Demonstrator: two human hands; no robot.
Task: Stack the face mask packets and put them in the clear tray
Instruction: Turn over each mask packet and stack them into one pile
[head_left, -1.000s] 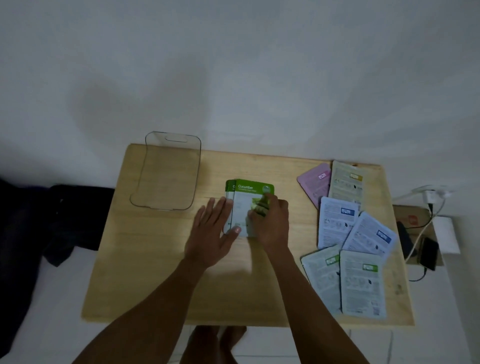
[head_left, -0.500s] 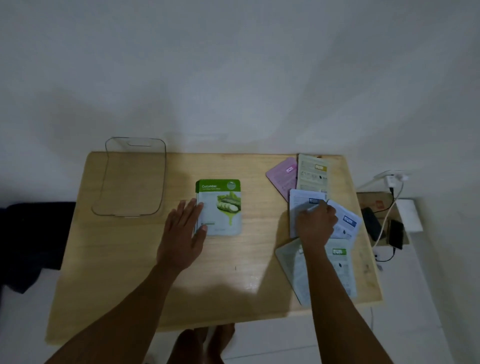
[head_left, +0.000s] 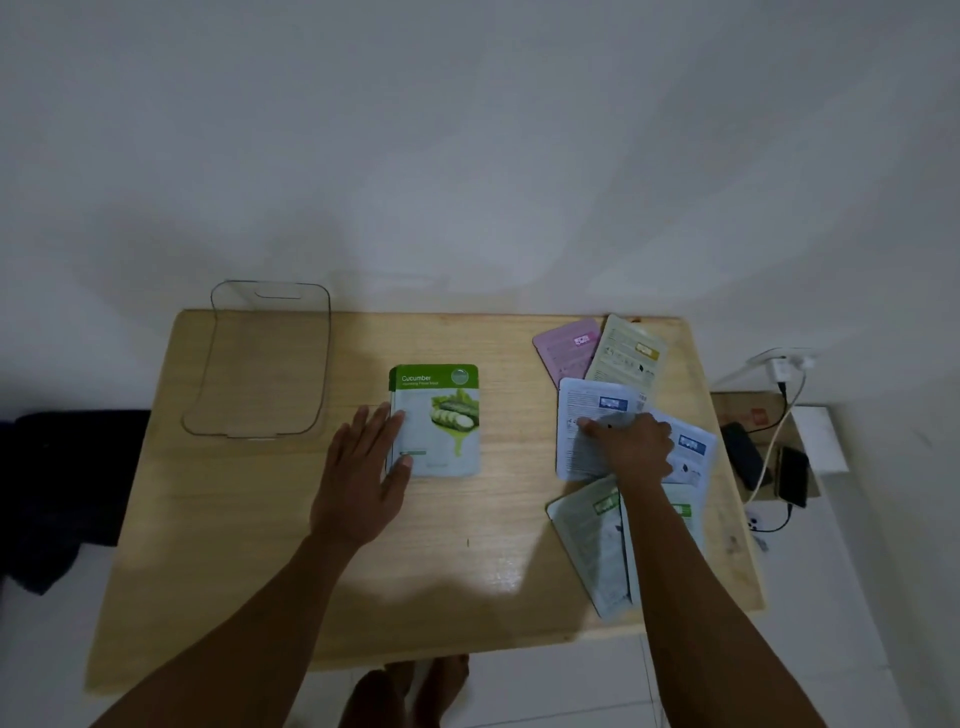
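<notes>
A stack of green cucumber face mask packets lies face up at the table's middle. My left hand rests flat beside it, fingers apart and touching its left edge. The clear tray stands at the back left with nothing in it. On the right, loose packets lie face down and overlapping: a pink one, a beige one, two with blue labels and two with green labels. My right hand sits on the left blue-labelled packet with its fingers curled down on it.
The wooden table stands against a white wall. A charger, cables and two phones lie on the floor past its right edge. Dark cloth is on the floor at the left. My feet show below the front edge.
My right hand left the cucumber stack, moved right to the loose packets and settled on a blue-labelled one. My left hand stayed beside the stack.
</notes>
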